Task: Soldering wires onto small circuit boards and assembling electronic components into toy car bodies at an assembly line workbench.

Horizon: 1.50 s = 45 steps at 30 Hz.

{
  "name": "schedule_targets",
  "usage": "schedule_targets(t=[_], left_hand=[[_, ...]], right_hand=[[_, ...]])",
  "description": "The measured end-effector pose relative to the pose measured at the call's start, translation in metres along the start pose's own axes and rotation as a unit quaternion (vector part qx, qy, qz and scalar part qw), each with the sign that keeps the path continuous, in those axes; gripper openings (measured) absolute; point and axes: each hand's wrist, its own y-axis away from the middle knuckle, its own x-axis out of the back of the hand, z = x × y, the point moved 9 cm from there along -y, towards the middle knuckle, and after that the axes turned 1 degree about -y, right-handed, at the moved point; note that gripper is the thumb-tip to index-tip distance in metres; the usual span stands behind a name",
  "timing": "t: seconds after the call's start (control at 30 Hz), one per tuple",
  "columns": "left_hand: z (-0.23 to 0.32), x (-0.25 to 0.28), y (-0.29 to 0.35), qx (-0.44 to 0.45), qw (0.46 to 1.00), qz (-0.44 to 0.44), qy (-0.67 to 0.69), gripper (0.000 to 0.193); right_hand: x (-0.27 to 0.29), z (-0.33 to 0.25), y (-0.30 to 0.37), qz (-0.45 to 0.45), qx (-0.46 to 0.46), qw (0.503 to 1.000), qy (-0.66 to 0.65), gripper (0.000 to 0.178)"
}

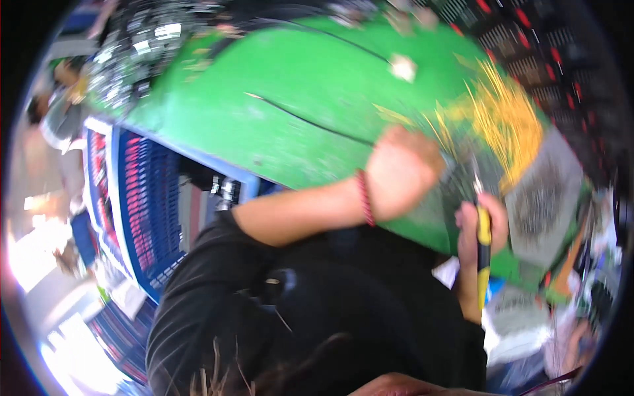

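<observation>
Left hand [401,173] is curled into a loose fist, pressed down on the green work surface [290,99] a little to the 3 o'clock side of the picture's centre; whether anything sits inside the closed fingers cannot be told, as motion blur hides them. Its bare forearm runs back toward 8 o'clock, with a red beaded bracelet [363,197] around the wrist, and joins a black sleeve [218,264].

Right hand [481,228], at 4 o'clock from the left hand and just beside it, is closed around a tool with a yellow and black handle [484,257]. The handle stands nearly upright in the picture, and a thin metal tip pokes out above the fingers toward 12 o'clock, reaching the near edge of the green surface.

A heap of thin yellow strands [505,115] lies on the green surface at 1 o'clock from the left hand, near its knuckles, with loose strands trailing toward the fist. A grey flat pad [545,198] sits at 3 o'clock from the right hand. A small pale scrap [402,66] lies on the green surface at 12 o'clock, well apart from both hands.

A blue slatted crate [148,204] stands at 9 o'clock beneath the edge of the green surface. Another person [56,115] is partly visible at the far 9 o'clock rim. The whole view is tilted and blurred
</observation>
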Motion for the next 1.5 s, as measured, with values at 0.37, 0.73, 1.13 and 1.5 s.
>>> schedule_targets(t=[0.37,0.73,1.13,1.5], left_hand=[[-0.013,0.033,0.003,-0.008,0.995,0.061,0.081,0.006],[-0.311,0.406,0.163,0.475,0.715,0.279,-0.43,0.025],[-0.4,0.419,0.295,0.603,0.712,0.308,-0.185,0.04],[-0.081,0.368,0.017,0.103,0.952,0.28,-0.069,0.015]], right_hand=[[-0.042,-0.014,-0.017,-0.108,0.182,0.972,0.105,0.046],[-0.034,-0.004,-0.022,-0.056,0.114,0.992,0.025,0.036],[-0.043,-0.009,-0.025,-0.07,0.155,0.985,0.038,0.032],[-0.019,-0.082,-0.027,-0.04,0.202,0.975,-0.082,0.02]])
